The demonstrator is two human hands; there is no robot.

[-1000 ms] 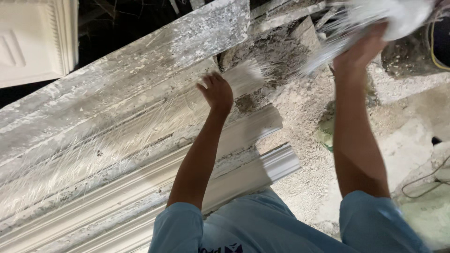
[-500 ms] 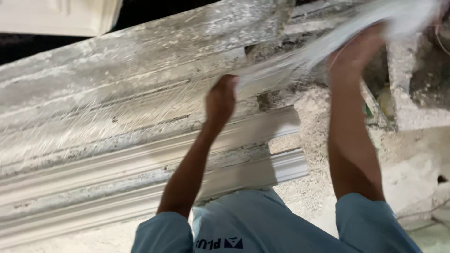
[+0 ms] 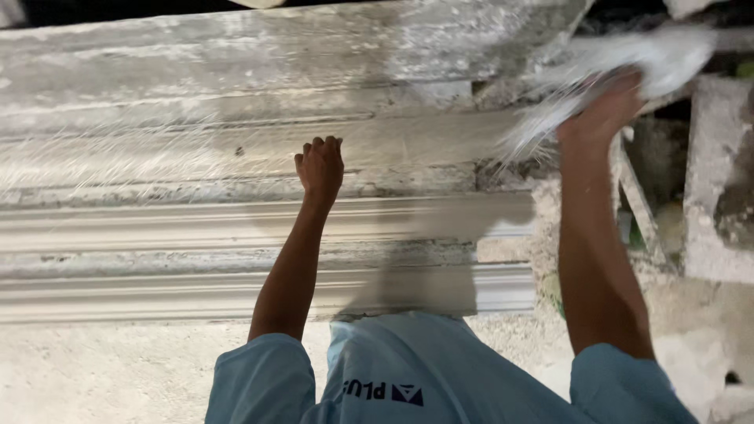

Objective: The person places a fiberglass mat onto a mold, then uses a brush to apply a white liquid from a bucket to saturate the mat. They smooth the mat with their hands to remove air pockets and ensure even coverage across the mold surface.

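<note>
Head view. A long plaster moulding [image 3: 236,157], grey-white and ridged, is lying across the frame from the left edge to right of centre, with glassy fibre strands spread over its upper face at centre left. The left hand [image 3: 320,166] is being pressed on the moulding at mid-frame; its fingers [image 3: 322,144] are being curled under into a loose fist, and nothing is being gripped by them. The right hand [image 3: 609,110] is being held up in the upper right of the frame, closed on a bundle of white fibre [image 3: 628,67] whose loose end is fanning down toward the moulding's right end. The bundle is blurred, so its exact outline cannot be told.

For the step to be done well, the strands are judged best laid thin and even, and pressed flat along the profile while the other hand is feeding slack without tugging.

Both forearms are being extended upward in the frame, the left nearly straight, the right raised higher, above a light blue shirt [image 3: 408,369] at the bottom edge.
</note>
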